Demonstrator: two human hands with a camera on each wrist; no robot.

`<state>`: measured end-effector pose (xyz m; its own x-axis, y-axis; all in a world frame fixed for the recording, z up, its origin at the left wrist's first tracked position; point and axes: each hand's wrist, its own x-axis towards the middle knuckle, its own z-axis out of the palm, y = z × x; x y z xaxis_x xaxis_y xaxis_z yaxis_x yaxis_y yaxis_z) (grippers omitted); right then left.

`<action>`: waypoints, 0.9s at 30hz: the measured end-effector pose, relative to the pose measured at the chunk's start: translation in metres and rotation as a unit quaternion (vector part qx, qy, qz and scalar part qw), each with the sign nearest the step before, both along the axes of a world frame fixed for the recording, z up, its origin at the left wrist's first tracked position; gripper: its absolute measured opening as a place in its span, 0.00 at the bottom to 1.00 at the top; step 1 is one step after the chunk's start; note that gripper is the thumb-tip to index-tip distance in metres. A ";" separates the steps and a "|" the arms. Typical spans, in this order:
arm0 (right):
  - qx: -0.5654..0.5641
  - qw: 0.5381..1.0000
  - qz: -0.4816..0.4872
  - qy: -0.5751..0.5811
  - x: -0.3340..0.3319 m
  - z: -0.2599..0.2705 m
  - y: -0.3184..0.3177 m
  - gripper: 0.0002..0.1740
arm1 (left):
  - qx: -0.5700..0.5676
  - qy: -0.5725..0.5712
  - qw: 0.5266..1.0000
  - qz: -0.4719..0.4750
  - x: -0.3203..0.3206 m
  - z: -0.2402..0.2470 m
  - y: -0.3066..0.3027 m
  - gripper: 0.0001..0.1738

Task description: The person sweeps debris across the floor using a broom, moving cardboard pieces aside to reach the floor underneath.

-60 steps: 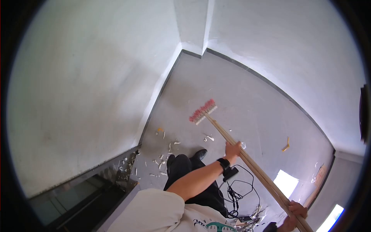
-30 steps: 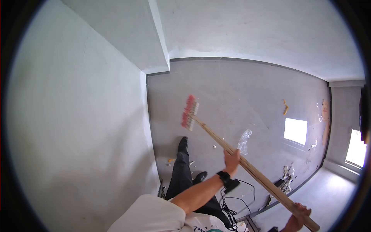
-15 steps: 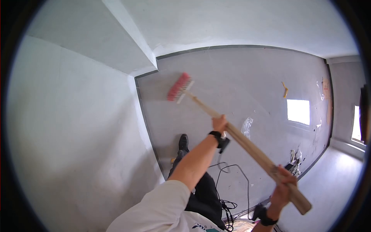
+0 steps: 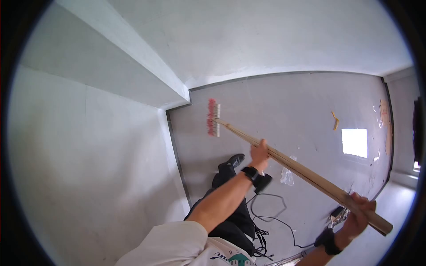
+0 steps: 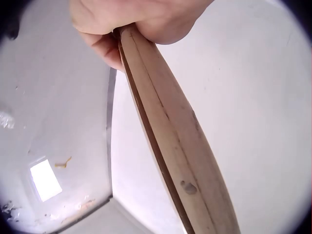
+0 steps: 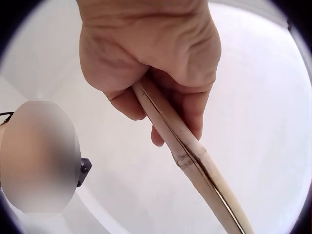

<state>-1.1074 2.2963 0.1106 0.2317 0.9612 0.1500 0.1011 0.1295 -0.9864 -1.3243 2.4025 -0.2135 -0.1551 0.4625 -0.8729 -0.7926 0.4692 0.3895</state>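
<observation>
A long push broom with a split bamboo handle [image 4: 306,173] slants across the head view. Its head [image 4: 214,117], with red bristles and a pale block, is over the grey floor near the wall corner. My left hand [image 4: 260,155] grips the handle partway along. Close to the handle's top end, my right hand [image 4: 360,215] wraps around it. In the left wrist view, cracks run along the handle [image 5: 170,126] below my left hand [image 5: 141,17]. The right wrist view has my right hand [image 6: 151,53] curled round the handle, with a bamboo joint [image 6: 192,158] beyond the fingers.
White walls with a dark baseboard [image 4: 175,146] border the floor, and a pillar juts out at the left. Clear plastic [image 4: 287,176] and a yellow strip [image 4: 335,120] lie on the floor. A black cable [image 4: 290,228] trails beside my legs; a shoe [image 4: 236,159] is ahead.
The view has swung right and the wall corner is closer. The broom head has swept left, then back slightly right and nearer. White scraps around my feet have left the view. Both hands keep their grip.
</observation>
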 end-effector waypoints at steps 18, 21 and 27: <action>-0.052 0.993 0.101 -0.008 -0.133 -0.043 0.289 0.09 | -0.004 -0.072 0.995 0.070 -0.119 -0.040 0.196 0.10; -0.085 0.994 0.072 0.004 -0.103 -0.020 0.275 0.09 | -0.011 -0.055 0.998 0.015 -0.103 -0.043 0.191 0.10; -0.106 0.987 -0.107 -0.052 -0.074 -0.065 0.202 0.11 | -0.010 0.099 0.927 -0.361 -0.001 -0.143 0.176 0.25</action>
